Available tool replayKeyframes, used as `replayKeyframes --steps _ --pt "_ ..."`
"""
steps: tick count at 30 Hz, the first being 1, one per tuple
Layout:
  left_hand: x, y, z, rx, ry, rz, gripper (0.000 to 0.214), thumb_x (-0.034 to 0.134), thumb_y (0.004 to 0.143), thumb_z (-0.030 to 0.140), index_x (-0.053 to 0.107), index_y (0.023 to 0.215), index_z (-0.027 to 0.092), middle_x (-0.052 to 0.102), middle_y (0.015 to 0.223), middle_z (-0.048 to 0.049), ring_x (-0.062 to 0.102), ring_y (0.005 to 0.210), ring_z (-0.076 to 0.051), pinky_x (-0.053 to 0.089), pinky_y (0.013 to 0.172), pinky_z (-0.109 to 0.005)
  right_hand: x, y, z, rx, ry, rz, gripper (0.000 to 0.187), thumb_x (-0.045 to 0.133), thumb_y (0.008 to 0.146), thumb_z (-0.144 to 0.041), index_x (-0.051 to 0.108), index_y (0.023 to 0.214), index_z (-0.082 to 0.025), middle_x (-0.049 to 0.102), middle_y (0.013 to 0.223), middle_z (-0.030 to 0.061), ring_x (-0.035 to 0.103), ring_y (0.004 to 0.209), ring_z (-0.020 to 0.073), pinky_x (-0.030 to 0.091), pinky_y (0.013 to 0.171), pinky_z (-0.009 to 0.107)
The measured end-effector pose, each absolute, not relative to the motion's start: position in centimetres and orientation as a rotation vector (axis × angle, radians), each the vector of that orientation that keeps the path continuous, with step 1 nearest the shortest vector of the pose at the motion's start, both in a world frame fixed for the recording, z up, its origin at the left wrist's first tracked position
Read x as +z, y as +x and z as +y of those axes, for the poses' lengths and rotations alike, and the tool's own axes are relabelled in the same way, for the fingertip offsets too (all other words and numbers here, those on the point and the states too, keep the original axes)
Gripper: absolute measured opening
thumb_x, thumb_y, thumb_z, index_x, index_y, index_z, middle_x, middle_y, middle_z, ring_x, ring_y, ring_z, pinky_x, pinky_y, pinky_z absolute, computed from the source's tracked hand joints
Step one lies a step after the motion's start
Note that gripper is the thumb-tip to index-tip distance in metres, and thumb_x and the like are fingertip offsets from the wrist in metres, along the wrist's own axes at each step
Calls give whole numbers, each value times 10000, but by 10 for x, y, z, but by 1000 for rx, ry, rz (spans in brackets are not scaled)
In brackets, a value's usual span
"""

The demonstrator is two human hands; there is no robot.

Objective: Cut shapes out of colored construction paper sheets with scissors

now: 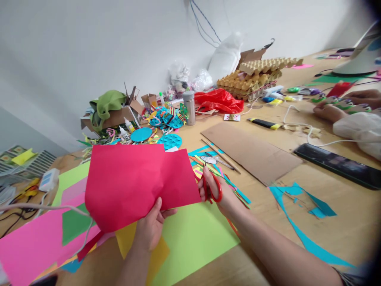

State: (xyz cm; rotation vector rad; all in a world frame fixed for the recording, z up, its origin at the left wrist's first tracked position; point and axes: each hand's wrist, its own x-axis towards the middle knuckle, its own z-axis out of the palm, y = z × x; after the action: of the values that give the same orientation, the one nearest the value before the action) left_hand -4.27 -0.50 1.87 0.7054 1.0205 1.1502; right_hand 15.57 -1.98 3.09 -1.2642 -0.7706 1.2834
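My left hand (pixel 153 222) grips a large sheet of red paper (pixel 125 182) by its lower edge, the thumb on top and the fingers underneath. The sheet is raised over the table and has a step cut into its upper edge. Around the red handles of a pair of scissors (pixel 218 188) my right hand (pixel 210 184) is closed, at the sheet's right edge. Most of the blades are hidden, so I cannot tell whether they touch the paper. Below lie a light green sheet (pixel 196 238) and a yellow piece (pixel 159 258).
Thin paper strips (pixel 241 192) lie beyond my right hand, near a cardboard piece (pixel 253 153). A phone (pixel 339 165) and blue scraps (pixel 300 234) are on the right. Another person's hand (pixel 330 113) rests at far right. Egg trays (pixel 250 83) and a steel bottle (pixel 188 109) stand behind.
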Motion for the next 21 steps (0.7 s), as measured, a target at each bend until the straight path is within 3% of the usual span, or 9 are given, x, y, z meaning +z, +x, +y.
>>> replayKeyframes --steps 8,21 --pt "9 -44 2 1216 652 1065 434 764 665 163 646 1082 188 717 969 -24 675 877 -199 599 692 -313 39 173 -13 840 -1108 -317 585 463 750 -743 565 655 -176 526 493 -8 493 426 102 402 410 216" --pt "8 -42 5 1170 491 1077 288 707 674 11 660 925 146 709 823 -21 682 730 -164 618 650 -307 44 182 -14 687 -991 -283 585 412 799 -718 560 655 -171 546 532 3 530 467 114 393 433 233"
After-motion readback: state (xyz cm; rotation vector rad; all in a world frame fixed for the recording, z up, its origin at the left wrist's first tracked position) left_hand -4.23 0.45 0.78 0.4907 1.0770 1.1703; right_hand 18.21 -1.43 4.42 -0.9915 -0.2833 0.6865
